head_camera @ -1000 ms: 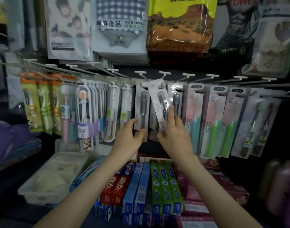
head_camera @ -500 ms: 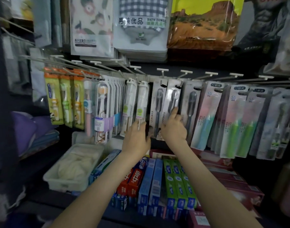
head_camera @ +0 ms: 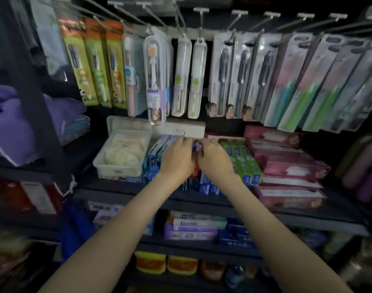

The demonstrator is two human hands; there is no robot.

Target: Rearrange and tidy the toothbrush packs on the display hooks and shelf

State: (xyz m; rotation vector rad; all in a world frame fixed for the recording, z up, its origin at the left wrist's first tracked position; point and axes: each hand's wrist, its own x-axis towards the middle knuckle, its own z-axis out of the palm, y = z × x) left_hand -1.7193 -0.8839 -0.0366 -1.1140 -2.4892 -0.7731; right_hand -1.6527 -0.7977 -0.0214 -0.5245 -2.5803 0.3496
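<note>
Toothbrush packs (head_camera: 221,75) hang on hooks (head_camera: 236,13) above the shelf (head_camera: 202,200), probably light, stiff cards best pinched near the lower edge. Left hand (head_camera: 176,158) and right hand (head_camera: 215,158) together pinch a small purple item (head_camera: 196,146) among mid-shelf boxes (head_camera: 242,163).

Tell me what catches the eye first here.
The left hand and right hand meet over toothpaste boxes on the middle shelf. Above them hangs a long row of toothbrush packs. A white tub sits left of the hands.

Three grey packs (head_camera: 237,75), three orange-topped packs (head_camera: 94,60) (far left).
</note>
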